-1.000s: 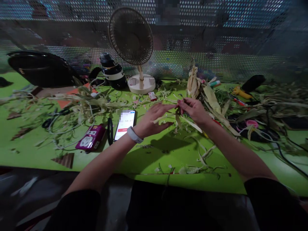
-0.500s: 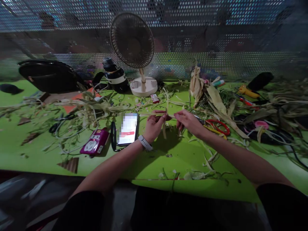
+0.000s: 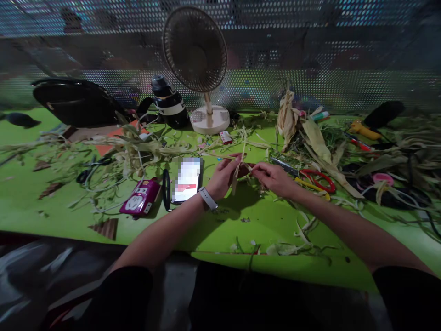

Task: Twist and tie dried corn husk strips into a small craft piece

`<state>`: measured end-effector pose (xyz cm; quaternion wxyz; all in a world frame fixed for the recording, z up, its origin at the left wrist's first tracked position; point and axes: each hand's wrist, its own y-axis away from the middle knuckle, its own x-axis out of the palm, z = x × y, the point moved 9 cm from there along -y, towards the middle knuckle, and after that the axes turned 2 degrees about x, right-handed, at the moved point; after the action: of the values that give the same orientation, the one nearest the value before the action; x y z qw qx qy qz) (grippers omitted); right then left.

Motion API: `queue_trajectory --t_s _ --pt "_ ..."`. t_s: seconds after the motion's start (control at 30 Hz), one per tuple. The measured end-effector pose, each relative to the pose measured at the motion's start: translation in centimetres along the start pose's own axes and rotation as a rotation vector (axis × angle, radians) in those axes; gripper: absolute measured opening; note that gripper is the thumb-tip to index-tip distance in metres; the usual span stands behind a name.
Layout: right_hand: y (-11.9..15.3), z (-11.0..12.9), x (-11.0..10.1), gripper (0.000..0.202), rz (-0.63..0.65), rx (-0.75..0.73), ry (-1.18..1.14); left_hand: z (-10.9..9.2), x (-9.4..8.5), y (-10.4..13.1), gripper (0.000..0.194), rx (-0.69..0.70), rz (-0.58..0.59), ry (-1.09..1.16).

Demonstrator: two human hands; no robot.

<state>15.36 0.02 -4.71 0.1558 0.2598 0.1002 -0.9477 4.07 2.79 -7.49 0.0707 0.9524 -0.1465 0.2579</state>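
Observation:
Pale corn husk strips [image 3: 243,149] cross between my two hands, above the middle of the green table [image 3: 227,234]. My left hand [image 3: 223,177], with a white band on its wrist, pinches the strips where they meet. One end hangs below its fingers and another sticks up behind them. My right hand [image 3: 272,178] is closed at the right, its thumb and fingertips on a strip end. Left of my left hand lies a phone [image 3: 188,179] with a lit screen. Scissors with red handles [image 3: 320,180] lie just beyond my right hand.
A fan [image 3: 209,120] and a black bottle [image 3: 170,108] stand at the back, near a black bag [image 3: 76,103]. A purple power strip [image 3: 140,197] lies at left. Dried husks [image 3: 319,140] and scraps cover much of the right. A perforated metal screen [image 3: 262,87] closes the back.
My right hand has come slightly closer to my left, and the strip once stretched out to the left no longer shows there. The whole view has shifted a little.

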Motion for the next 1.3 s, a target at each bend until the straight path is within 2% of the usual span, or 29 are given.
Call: queue_trajectory --t_s 0.07,0.17,0.37,0.47,0.57,0.77,0.83,0.93,1.0,1.07,1.17,1.23,1.3 --pt "0.0 -0.3 0.0 0.026 0.04 0.028 -0.072 0.5 0.2 0.0 0.037 -0.054 0.044 -0.009" --pt "-0.1 -0.6 0.0 0.03 0.067 0.066 -0.147 0.3 -0.1 -0.1 0.031 -0.017 0.035 -0.047" --pt "-0.2 -0.6 -2.3 0.033 -0.125 0.086 -0.158 0.0 -1.5 -0.1 0.024 0.023 -0.122 -0.068" --pt "0.0 -0.4 -2.7 0.032 -0.167 0.063 -0.11 -0.1 -1.9 -0.2 0.021 0.03 -0.169 -0.036" --pt "0.2 0.6 -2.3 0.03 -0.16 -0.05 0.091 -0.3 -2.3 -0.2 0.029 0.05 -0.194 -0.041" --pt "1.3 3.0 0.8 0.03 -0.055 -0.44 0.653 -0.5 -2.5 -0.2 0.033 0.043 -0.167 -0.198" --pt "1.7 3.6 0.9 0.029 -0.073 -0.516 0.787 -1.0 -2.3 -0.3 0.032 0.079 -0.146 -0.27" --pt "2.0 5.0 -0.2 0.027 -0.185 -0.599 0.932 -1.1 -1.7 -0.5 0.031 0.08 -0.06 -0.355" --pt "2.1 5.7 -1.1 0.023 -0.254 -0.634 0.965 -0.7 -0.9 -0.4 0.03 0.049 0.038 -0.413" --pt "2.0 5.8 -1.6 0.02 -0.259 -0.643 0.955 -0.3 0.3 -0.2 0.027 0.026 0.169 -0.488" --pt "1.4 4.5 -1.4 0.022 -0.192 -0.56 0.92 -0.3 1.6 0.3 0.023 0.032 0.292 -0.571" --pt "1.0 3.4 -1.2 0.027 -0.166 -0.468 0.859 -0.6 1.6 0.3 0.026 0.035 0.28 -0.555" --pt "0.9 2.7 -1.2 0.03 -0.181 -0.387 0.752 -1.0 1.1 0.1 0.034 0.022 0.216 -0.467"
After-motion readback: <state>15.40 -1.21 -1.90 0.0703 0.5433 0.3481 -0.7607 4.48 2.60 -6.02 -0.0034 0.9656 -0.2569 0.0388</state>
